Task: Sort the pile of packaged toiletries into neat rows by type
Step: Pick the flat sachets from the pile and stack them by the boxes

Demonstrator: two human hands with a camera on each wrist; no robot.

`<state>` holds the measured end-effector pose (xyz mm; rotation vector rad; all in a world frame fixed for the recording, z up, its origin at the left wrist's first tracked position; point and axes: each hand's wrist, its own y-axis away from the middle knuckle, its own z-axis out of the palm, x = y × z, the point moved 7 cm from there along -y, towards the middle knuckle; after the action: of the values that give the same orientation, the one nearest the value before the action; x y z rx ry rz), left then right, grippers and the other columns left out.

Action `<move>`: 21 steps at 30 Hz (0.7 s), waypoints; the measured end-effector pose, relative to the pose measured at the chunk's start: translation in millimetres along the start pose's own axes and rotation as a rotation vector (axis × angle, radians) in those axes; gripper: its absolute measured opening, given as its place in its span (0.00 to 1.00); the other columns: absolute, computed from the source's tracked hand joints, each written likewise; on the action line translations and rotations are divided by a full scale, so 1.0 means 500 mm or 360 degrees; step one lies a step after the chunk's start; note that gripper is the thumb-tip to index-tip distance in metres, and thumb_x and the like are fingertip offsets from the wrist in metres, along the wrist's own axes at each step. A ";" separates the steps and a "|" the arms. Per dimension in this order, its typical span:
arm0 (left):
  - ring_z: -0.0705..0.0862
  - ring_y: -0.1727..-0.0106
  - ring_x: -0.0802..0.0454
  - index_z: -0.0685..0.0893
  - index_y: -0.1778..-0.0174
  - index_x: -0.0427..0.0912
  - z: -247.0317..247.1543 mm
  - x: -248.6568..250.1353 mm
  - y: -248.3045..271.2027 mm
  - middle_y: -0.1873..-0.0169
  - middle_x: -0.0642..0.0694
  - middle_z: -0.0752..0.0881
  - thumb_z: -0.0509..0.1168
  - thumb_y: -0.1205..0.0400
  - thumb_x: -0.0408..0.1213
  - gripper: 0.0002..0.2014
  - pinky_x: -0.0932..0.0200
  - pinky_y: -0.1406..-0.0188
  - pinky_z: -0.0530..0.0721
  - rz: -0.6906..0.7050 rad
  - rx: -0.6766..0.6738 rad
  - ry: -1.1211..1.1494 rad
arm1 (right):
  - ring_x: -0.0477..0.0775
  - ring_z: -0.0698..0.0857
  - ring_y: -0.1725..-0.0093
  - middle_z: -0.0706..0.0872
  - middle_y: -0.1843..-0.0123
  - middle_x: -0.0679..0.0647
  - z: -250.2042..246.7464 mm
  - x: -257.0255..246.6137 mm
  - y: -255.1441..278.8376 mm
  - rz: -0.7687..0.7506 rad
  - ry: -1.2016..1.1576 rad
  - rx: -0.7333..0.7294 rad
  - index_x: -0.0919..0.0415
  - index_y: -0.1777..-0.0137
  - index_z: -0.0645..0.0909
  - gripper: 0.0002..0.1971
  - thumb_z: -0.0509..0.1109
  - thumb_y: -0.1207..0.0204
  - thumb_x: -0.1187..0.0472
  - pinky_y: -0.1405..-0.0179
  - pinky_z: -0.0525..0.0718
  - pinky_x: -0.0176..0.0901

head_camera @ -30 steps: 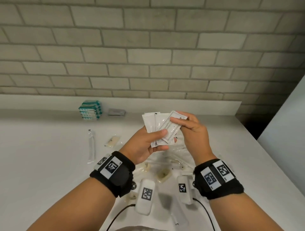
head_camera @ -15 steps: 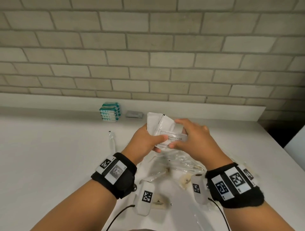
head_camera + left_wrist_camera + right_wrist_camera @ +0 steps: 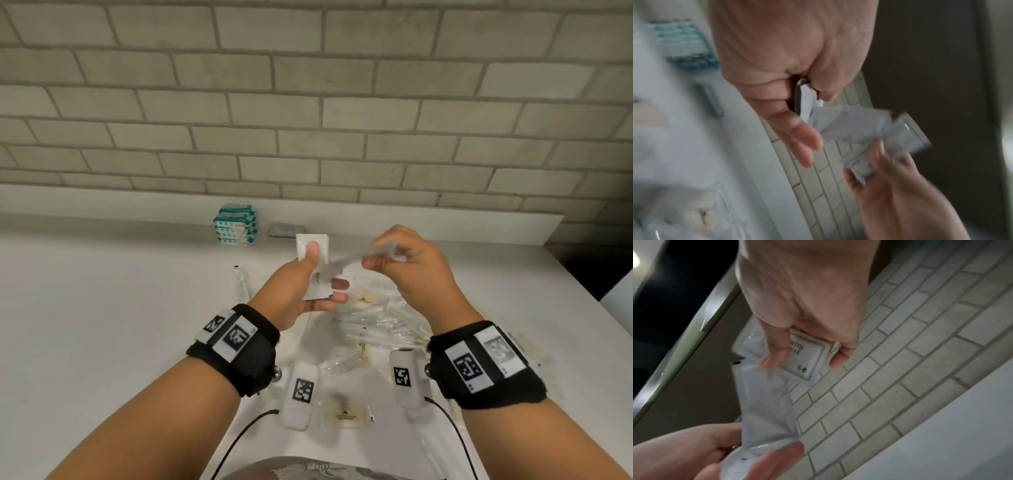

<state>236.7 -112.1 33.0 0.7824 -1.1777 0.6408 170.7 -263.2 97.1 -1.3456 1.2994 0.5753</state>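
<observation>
Sachets (image 3: 313, 255) stay pinched in the left hand (image 3: 294, 291) at frame centre; the right hand (image 3: 407, 263) fingers have just pulled one sachet (image 3: 807, 356) free, ready for its row.

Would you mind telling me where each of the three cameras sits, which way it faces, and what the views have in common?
Head: worn on the head, facing forward and down at the white counter and brick wall; both forearms, left hand and right hand show.
Left wrist: looks along the left palm at its white sachets; the right hand shows lower right.
Right wrist: looks along the right hand at the printed sachet; the left hand shows at bottom left.
Shared: both wrist views show both hands, the sachets and the brick wall.
</observation>
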 end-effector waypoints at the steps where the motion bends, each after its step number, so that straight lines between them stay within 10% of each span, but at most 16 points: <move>1: 0.90 0.54 0.44 0.82 0.40 0.39 -0.013 0.000 -0.004 0.46 0.34 0.89 0.58 0.14 0.52 0.20 0.62 0.67 0.87 -0.0012 0.0054 0.0113 | 0.46 0.83 0.58 0.83 0.61 0.46 0.008 -0.001 0.003 -0.0050 0.0122 -0.0078 0.59 0.62 0.87 0.07 0.78 0.33 0.71 0.52 0.81 0.36; 5: 0.88 0.57 0.52 0.80 0.41 0.40 -0.068 0.015 -0.014 0.53 0.42 0.87 0.69 0.20 0.30 0.12 0.64 0.67 0.85 0.0144 0.0266 0.0300 | 0.45 0.83 0.58 0.82 0.59 0.48 0.039 0.043 0.025 0.0106 0.0374 -0.0317 0.52 0.61 0.91 0.12 0.77 0.31 0.72 0.57 0.80 0.32; 17: 0.88 0.51 0.49 0.81 0.42 0.40 -0.102 0.054 -0.004 0.54 0.44 0.87 0.66 0.20 0.23 0.13 0.50 0.45 0.86 0.0551 0.0459 0.0351 | 0.54 0.89 0.48 0.87 0.44 0.50 0.068 0.086 0.042 0.0668 0.0141 -0.0289 0.51 0.36 0.75 0.12 0.64 0.17 0.52 0.48 0.89 0.53; 21: 0.87 0.47 0.44 0.81 0.43 0.40 -0.098 0.069 -0.005 0.52 0.42 0.87 0.68 0.21 0.23 0.12 0.50 0.48 0.87 0.0566 0.0497 0.0290 | 0.48 0.85 0.48 0.80 0.40 0.49 0.083 0.072 0.029 0.0421 0.0455 -0.0178 0.50 0.41 0.76 0.10 0.63 0.18 0.49 0.49 0.88 0.51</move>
<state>275.2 -72.7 56.4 0.7602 -1.0694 1.1877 181.3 -235.3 48.8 -1.3936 1.7172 0.6612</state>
